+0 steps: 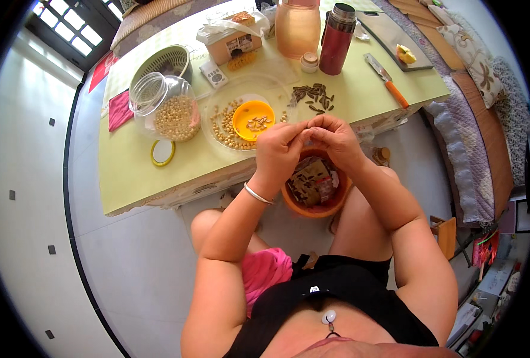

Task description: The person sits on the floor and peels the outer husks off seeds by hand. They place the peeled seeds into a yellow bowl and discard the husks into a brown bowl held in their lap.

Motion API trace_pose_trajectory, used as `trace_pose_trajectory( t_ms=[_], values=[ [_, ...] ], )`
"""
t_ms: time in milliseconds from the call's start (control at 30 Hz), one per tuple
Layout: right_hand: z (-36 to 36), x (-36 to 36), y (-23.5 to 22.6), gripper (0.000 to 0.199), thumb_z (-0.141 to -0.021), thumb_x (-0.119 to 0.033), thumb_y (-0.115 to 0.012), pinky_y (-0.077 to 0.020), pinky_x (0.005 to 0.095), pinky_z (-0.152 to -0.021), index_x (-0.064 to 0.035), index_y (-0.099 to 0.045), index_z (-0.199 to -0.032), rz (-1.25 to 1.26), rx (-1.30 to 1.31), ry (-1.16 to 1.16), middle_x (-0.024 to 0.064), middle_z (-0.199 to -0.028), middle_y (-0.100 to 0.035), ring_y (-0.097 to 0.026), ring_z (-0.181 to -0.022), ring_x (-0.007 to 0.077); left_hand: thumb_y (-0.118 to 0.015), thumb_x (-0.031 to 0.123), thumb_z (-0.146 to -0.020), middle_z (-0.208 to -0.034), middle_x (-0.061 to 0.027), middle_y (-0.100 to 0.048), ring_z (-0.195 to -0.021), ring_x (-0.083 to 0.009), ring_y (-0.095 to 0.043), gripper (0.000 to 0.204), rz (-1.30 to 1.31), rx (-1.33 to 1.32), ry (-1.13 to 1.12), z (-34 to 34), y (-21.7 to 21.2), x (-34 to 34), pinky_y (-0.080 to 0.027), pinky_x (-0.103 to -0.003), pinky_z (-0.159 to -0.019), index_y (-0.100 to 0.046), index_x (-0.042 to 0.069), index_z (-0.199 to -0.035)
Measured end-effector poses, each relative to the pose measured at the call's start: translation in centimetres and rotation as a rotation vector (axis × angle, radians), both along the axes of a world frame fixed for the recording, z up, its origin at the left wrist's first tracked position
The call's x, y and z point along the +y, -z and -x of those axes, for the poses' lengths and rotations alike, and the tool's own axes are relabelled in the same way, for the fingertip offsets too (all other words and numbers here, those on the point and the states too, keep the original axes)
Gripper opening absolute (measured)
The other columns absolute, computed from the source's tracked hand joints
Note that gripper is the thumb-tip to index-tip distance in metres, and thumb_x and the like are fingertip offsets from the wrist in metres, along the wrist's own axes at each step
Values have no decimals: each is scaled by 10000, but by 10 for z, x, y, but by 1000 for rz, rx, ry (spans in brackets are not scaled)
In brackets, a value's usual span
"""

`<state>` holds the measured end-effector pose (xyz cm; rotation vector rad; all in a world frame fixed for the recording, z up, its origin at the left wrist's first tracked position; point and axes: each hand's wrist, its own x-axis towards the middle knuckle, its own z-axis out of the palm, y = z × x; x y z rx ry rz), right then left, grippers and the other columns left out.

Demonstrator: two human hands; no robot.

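My left hand (277,146) and my right hand (336,140) meet fingertip to fingertip above the near table edge. Both are pinched closed; whatever lies between the fingertips is too small to make out. Just beyond them is a loose pile of dark striped sunflower seeds (314,97). To the left, a small yellow bowl (254,105) holds several pale kernels (258,123). It stands in a wide clear plate (241,89) with round beige chickpea-like beans (224,126) scattered about it. Below my hands, an orange bin (317,211) between my knees contains dark shells and scraps.
A clear jar of beans (175,116) lies tilted beside its yellow-rimmed lid (163,153). Behind are a green strainer basket (157,62), tissue box (232,48), pink-tinted jar (298,30) and red thermos (338,42). An orange-handled knife (387,82) lies right, near a cutting board (384,36).
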<state>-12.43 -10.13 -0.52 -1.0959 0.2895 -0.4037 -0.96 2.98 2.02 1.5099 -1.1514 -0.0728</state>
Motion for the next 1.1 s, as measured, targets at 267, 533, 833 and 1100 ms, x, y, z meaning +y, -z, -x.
trace_pose_trajectory(
  t_ms=[267,533,833,1100],
  values=[
    [31,-23,-44,251,-915,-141,-677,-481,230,-693,-26,-672,-1137,432,411,-176,33,-972,-689,-588,-769,59,-715,24,-862,-762,-98,-696,-659,-148,-695,110,15,-112,-113,-15,-6,21,-530,-252,-597,-733,-18,-961],
    [175,-137,60,368,-910,-327,-690,-513,339,-848,-1,-724,-1077,548,961,-238,102,-1012,-723,-651,-953,174,-705,-8,-879,-841,-81,-695,-683,-113,-689,106,180,19,-163,-30,-28,33,-550,-222,-632,-720,-49,-976],
    [189,-97,62,347,-945,-312,-625,-523,345,-804,8,-711,-1048,-23,875,95,122,-979,-725,-685,-844,196,-712,-2,-874,-782,-64,-693,-634,-95,-656,99,262,-11,-251,-41,-47,50,-519,-213,-595,-725,-33,-967],
    [174,-113,69,368,-923,-364,-642,-522,366,-768,-21,-728,-1023,453,1008,-92,117,-936,-725,-677,-823,228,-733,41,-854,-762,-77,-697,-619,-116,-657,95,251,-115,-297,-44,-52,65,-514,-242,-602,-736,-3,-938]
  ],
)
